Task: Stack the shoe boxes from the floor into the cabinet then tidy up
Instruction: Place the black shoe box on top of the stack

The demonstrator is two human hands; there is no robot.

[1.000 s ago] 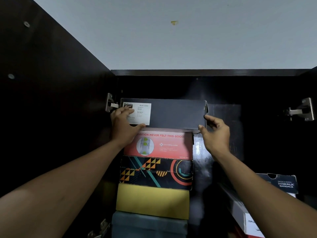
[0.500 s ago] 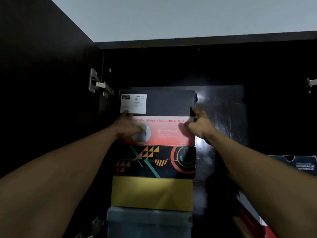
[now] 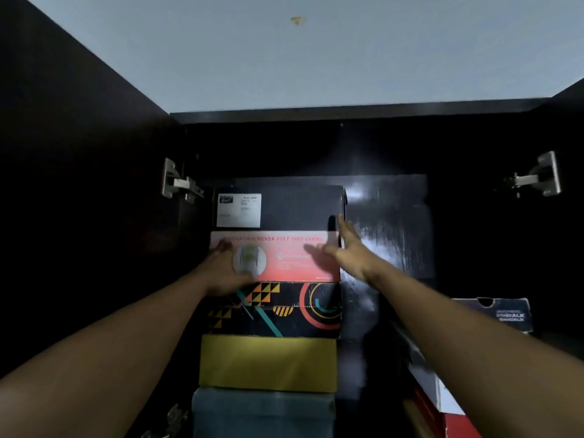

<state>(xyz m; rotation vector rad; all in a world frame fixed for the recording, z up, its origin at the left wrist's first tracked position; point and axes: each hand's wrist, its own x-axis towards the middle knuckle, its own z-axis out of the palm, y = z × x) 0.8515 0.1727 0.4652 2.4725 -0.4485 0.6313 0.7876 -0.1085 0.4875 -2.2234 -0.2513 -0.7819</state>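
The black shoe box (image 3: 294,207) now sits on top of the stack inside the cabinet (image 3: 395,147), resting on the red box (image 3: 290,257), no longer gripped at its sides as a second ago. The left hand (image 3: 226,270) has dropped onto the red box's front, fingers loosely spread, holding nothing. The right hand (image 3: 349,251) is open, fingertips reaching toward the black box's lower right corner, though actual contact is unclear.

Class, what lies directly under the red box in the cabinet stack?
Under the red box sits the black patterned box, then a yellow box. The left hand covers part of their joint.
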